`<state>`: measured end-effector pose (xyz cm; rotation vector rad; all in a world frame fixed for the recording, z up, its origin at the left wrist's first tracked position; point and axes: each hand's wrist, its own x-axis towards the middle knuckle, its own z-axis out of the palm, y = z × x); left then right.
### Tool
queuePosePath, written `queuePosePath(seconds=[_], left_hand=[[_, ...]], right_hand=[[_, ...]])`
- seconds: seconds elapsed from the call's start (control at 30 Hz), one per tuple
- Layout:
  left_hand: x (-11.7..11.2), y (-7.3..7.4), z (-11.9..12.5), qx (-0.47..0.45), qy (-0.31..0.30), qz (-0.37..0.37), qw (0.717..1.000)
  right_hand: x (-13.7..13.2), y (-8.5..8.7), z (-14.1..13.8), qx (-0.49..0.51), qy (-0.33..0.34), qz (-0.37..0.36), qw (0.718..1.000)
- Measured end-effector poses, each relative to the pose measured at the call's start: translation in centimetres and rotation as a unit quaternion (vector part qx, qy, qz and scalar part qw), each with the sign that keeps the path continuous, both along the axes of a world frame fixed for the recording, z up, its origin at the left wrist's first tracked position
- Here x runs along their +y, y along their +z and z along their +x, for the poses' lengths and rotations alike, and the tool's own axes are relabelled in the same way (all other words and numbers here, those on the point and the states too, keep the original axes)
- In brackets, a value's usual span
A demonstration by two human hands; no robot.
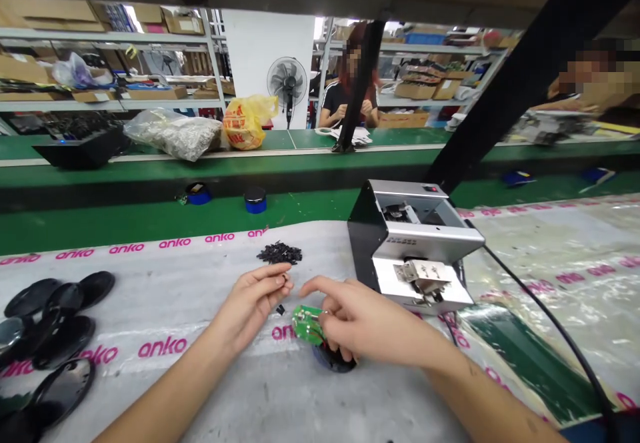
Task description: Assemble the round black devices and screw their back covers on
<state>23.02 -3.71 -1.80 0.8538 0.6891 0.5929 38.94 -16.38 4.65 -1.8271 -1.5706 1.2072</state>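
Observation:
My left hand [256, 299] pinches a tiny black part between thumb and fingertips, just below a small heap of black parts [280, 253]. One more small black piece [281, 309] lies on the sheet between my hands. My right hand [353, 323] holds a small green circuit board [306, 325] with thin wires, its forefinger stretched out to the left. Under that hand sits a round black housing [333, 359], mostly hidden.
A grey metal dispenser machine [417, 249] stands right of my hands, its black cable [550, 336] running to the front right. Several black oval covers [50, 329] lie at the left. Two blue-black caps [255, 199] rest on the green conveyor. Another person sits behind it.

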Motion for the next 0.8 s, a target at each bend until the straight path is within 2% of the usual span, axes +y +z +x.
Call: queuePosePath(seconds=[0.13,0.27,0.4,0.57,0.7,0.8], left_hand=[[-0.2,0.1,-0.1,-0.002,-0.014,-0.048,0.999],[-0.1,0.1,-0.2,-0.030,-0.027,-0.081,0.996],[0.2,-0.1,-0.2,-0.029,-0.032,-0.099,0.994],[0.3,-0.2,-0.3,-0.017,-0.056,-0.096,0.994],[-0.1,-0.3,-0.4,-0.019,-0.093,-0.041,0.995],[-0.2,-0.3,-0.3,-0.019,-0.126,0.012,0.992]], right_hand=[[0.4,-0.6,0.4,0.107,-0.021,-0.035,0.993],[1.0,-1.6,0.5,0.162,-0.090,0.000,0.983],[1.0,-2.1,0.4,0.097,-0.076,0.042,0.991],[0.6,-1.5,0.0,0.006,-0.064,0.083,0.994],[0.4,-0.7,-0.2,-0.046,-0.085,0.093,0.991],[0.4,-0.3,-0.2,-0.043,-0.078,0.098,0.991]])
